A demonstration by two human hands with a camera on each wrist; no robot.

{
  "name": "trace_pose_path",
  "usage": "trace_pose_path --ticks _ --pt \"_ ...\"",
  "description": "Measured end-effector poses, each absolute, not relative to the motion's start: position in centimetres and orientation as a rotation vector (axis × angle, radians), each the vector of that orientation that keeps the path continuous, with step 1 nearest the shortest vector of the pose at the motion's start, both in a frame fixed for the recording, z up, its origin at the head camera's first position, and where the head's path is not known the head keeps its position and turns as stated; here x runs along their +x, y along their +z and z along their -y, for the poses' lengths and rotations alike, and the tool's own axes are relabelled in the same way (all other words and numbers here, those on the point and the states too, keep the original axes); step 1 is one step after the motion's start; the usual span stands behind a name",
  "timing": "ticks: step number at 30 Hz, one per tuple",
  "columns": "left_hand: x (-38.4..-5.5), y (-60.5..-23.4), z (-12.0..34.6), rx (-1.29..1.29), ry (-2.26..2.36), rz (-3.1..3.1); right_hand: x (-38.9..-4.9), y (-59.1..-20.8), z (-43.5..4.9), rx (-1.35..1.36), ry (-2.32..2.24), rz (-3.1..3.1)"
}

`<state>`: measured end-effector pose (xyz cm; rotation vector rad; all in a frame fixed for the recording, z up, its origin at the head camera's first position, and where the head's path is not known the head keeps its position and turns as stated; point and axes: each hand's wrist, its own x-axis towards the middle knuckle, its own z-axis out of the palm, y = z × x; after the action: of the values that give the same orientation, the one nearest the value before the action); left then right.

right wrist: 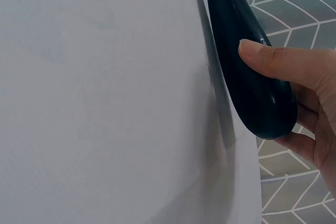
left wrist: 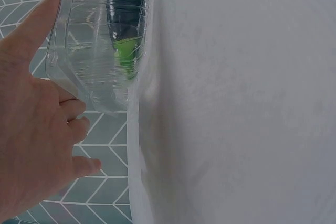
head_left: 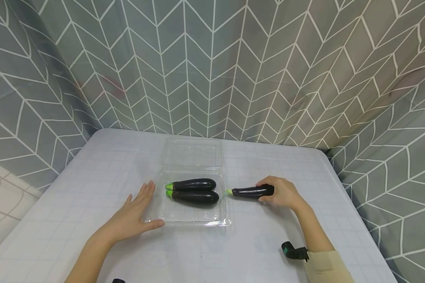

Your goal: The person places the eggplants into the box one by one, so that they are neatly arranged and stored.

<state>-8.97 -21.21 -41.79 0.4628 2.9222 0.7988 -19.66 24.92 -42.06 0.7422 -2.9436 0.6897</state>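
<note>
Two dark eggplants, an upper one (head_left: pixel 194 184) and a lower one (head_left: pixel 194 197), lie side by side in a clear plastic clamshell box (head_left: pixel 187 218), green stems to the left. Its lid (head_left: pixel 192 153) is folded back, away from me. At the box's left side, my left hand (head_left: pixel 132 216) has its fingers spread and straight; in the left wrist view the thumb touches or nearly touches the box wall. To the right of the box, my right hand (head_left: pixel 278 192) grips a third eggplant (right wrist: pixel 241 61) by its thick end, thumb on one side, its stem pointing at the box.
The box stands on a table with a white cloth (head_left: pixel 198 255). A patterned grey curtain (head_left: pixel 212 70) hangs behind the table and along both sides. A small black device (head_left: pixel 294 251) is on the right wrist, by the beige sleeve (head_left: pixel 327 267).
</note>
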Motion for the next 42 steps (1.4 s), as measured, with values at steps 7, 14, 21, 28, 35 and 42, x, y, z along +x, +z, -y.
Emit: trace_pose_path --ticks 7,14,21,28,35,42 --pt "-9.0 -41.9 21.3 0.465 0.799 -2.921 -19.5 -41.6 -25.9 0.564 0.613 2.957" --pt "-9.1 -42.0 21.3 0.473 0.804 -2.926 -19.5 -40.7 -25.9 0.508 0.558 2.848" --pt "-9.1 -42.1 21.3 0.475 0.804 -2.926 -19.2 -39.1 -24.7 0.489 0.583 2.710" --pt "-9.1 -42.1 21.3 0.476 0.809 -2.924 -18.3 -37.4 -23.0 0.533 0.644 2.650" --pt "-9.1 -42.1 21.3 0.484 0.809 -2.928 -17.1 -36.1 -20.9 0.626 0.696 2.594" --pt "-9.1 -42.1 21.3 0.486 0.804 -2.931 -16.5 -35.7 -19.0 0.707 0.733 2.577"
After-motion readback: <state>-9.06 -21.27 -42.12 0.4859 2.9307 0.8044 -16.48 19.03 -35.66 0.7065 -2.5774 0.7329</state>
